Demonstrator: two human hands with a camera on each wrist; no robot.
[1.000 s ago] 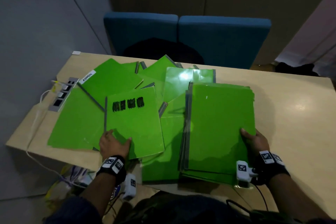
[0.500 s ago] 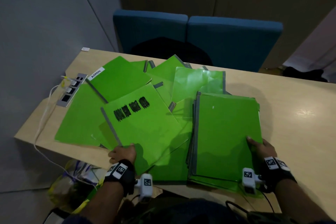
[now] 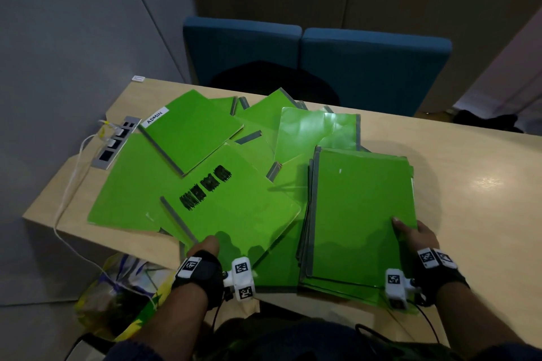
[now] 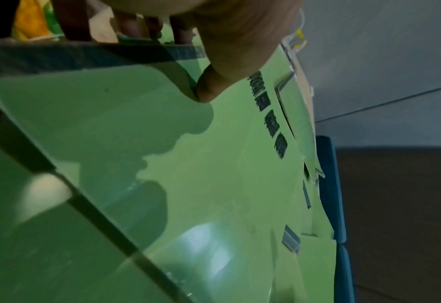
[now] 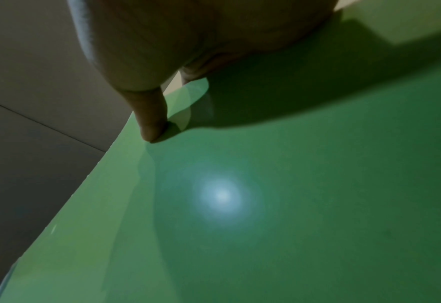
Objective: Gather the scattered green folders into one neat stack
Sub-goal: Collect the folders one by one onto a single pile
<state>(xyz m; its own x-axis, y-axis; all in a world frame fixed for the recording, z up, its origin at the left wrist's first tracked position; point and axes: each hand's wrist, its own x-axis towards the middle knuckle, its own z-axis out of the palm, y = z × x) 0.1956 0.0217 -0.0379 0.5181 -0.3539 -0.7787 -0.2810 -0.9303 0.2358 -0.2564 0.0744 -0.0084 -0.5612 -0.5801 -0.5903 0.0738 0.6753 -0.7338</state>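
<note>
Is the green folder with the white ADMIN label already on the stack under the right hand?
No, the green folder with the white ADMIN label lies far left among loose folders, apart from the stack held by the right hand.

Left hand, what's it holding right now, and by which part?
The left hand pinches the green folder with black scribbles at its near edge, beside the grey spine, thumb on top and fingers underneath.

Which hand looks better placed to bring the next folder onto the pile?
Left, probably. The left hand already pinches the scribbled folder at its near edge, beside the stack. The right hand holds the stack's near right corner.
</note>
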